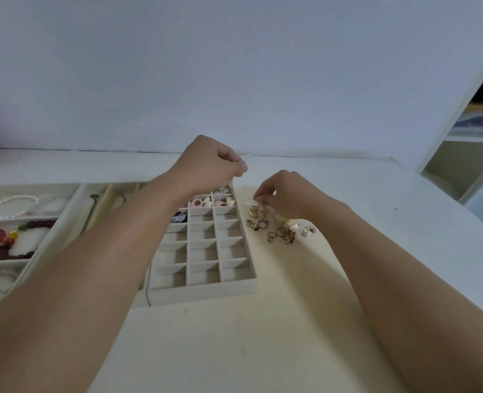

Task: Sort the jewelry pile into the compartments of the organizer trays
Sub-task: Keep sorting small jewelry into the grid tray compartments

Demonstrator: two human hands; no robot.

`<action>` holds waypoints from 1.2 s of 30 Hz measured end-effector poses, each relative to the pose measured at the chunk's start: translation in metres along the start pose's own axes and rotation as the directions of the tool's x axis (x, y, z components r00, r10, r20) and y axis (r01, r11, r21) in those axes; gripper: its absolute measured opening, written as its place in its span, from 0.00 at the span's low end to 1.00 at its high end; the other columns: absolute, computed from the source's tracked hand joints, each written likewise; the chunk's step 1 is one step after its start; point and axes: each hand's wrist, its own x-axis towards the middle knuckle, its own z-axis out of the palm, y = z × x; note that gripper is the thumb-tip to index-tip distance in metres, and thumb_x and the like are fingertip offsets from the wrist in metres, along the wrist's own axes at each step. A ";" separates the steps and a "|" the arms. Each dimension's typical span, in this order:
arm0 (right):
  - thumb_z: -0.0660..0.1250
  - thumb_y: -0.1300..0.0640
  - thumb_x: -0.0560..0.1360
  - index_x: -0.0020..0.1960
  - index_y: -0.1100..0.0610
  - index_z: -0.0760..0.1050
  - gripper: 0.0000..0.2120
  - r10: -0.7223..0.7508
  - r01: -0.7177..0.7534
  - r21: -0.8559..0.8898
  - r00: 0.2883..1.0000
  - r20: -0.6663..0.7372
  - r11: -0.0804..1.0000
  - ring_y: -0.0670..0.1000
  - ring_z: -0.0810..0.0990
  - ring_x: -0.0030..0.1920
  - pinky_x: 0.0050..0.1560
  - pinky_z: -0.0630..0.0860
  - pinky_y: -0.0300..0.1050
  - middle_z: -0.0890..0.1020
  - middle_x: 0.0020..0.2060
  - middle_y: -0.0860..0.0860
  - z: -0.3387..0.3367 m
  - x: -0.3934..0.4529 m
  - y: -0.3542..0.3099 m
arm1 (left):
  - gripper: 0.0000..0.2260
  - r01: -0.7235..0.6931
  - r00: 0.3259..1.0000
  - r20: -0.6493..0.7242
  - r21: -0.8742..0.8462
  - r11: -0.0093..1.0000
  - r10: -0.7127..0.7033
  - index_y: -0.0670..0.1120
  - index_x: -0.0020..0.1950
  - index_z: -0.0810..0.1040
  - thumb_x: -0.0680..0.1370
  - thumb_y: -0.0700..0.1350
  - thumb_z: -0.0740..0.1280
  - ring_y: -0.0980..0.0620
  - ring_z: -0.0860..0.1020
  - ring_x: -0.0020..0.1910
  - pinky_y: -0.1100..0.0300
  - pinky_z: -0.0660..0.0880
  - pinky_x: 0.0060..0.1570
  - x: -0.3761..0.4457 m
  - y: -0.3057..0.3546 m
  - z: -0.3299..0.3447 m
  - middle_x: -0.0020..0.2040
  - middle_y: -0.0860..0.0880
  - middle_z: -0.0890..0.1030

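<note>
From the head camera, the right hand [284, 194] has its grip pinched on a gold piece at the far edge of the jewelry pile [281, 226] on the table [234, 336], directly beneath it, while the left hand [213, 163] pinches something small above the grid tray [206, 290], whose empty compartments lie just left of the right grip.

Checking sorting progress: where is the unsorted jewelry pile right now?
In the head view, the jewelry pile lies on the table, right of the grid tray, under the right hand.
</note>
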 end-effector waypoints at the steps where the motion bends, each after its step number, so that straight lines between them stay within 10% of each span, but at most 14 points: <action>1: 0.68 0.57 0.78 0.50 0.48 0.85 0.08 0.007 -0.005 -0.056 0.999 0.036 0.998 0.47 0.82 0.45 0.46 0.77 0.41 0.85 0.44 0.46 0.000 0.005 -0.005 | 0.03 0.003 1.000 -0.012 -0.009 1.000 -0.003 0.48 0.44 0.86 0.76 0.47 0.74 0.57 0.81 0.40 0.65 0.73 0.37 -0.001 -0.001 -0.005 0.41 0.55 0.85; 11: 0.71 0.55 0.75 0.34 0.45 0.79 0.11 0.018 0.024 -0.246 0.986 0.166 0.969 0.50 0.81 0.43 0.37 0.72 0.40 0.84 0.39 0.46 -0.004 0.026 -0.026 | 0.02 -0.006 0.999 -0.051 -0.010 1.000 0.006 0.49 0.47 0.85 0.77 0.46 0.74 0.60 0.83 0.40 0.73 0.72 0.33 -0.017 -0.019 -0.040 0.40 0.54 0.86; 16: 0.65 0.59 0.82 0.55 0.55 0.83 0.09 0.008 0.039 -0.278 0.986 0.165 0.960 0.49 0.79 0.49 0.47 0.73 0.42 0.84 0.51 0.49 -0.007 0.024 -0.032 | 0.03 0.008 0.997 -0.077 -0.031 0.999 -0.010 0.47 0.49 0.85 0.78 0.42 0.71 0.56 0.81 0.38 0.70 0.75 0.34 -0.024 -0.032 -0.058 0.39 0.52 0.87; 21: 0.61 0.64 0.81 0.52 0.53 0.77 0.10 -0.039 0.038 -0.085 0.999 -0.008 0.996 0.43 0.80 0.44 0.37 0.72 0.38 0.86 0.44 0.46 -0.023 0.025 -0.034 | 0.02 0.013 0.999 -0.049 -0.048 0.999 -0.015 0.45 0.49 0.84 0.78 0.41 0.72 0.55 0.80 0.37 0.71 0.68 0.26 -0.026 -0.039 -0.066 0.39 0.50 0.87; 26: 0.58 0.66 0.82 0.70 0.53 0.75 0.20 -0.111 0.109 -0.072 0.994 -0.024 0.991 0.43 0.78 0.46 0.47 0.70 0.34 0.83 0.49 0.44 -0.028 0.021 -0.047 | 0.03 0.031 0.999 -0.021 -0.038 0.999 -0.032 0.45 0.49 0.84 0.77 0.42 0.72 0.56 0.80 0.38 0.56 0.72 0.39 -0.024 -0.045 -0.074 0.39 0.52 0.87; 29: 0.59 0.65 0.82 0.62 0.50 0.81 0.18 -0.186 0.188 0.060 0.982 -0.032 0.980 0.41 0.77 0.38 0.38 0.71 0.27 0.80 0.42 0.43 -0.032 0.013 -0.067 | 0.03 0.026 0.999 -0.030 -0.038 0.999 -0.027 0.45 0.50 0.84 0.77 0.42 0.73 0.56 0.81 0.39 0.58 0.72 0.38 -0.022 -0.046 -0.078 0.39 0.53 0.87; 36: 0.71 0.63 0.77 0.50 0.57 0.79 0.04 -0.294 0.222 0.448 0.951 0.097 0.866 0.50 0.81 0.36 0.41 0.75 0.45 0.84 0.39 0.51 -0.016 -0.001 -0.096 | 0.04 0.001 0.998 -0.059 -0.036 0.999 -0.003 0.44 0.50 0.85 0.76 0.42 0.74 0.60 0.82 0.37 0.73 0.73 0.35 -0.017 -0.050 -0.082 0.39 0.52 0.87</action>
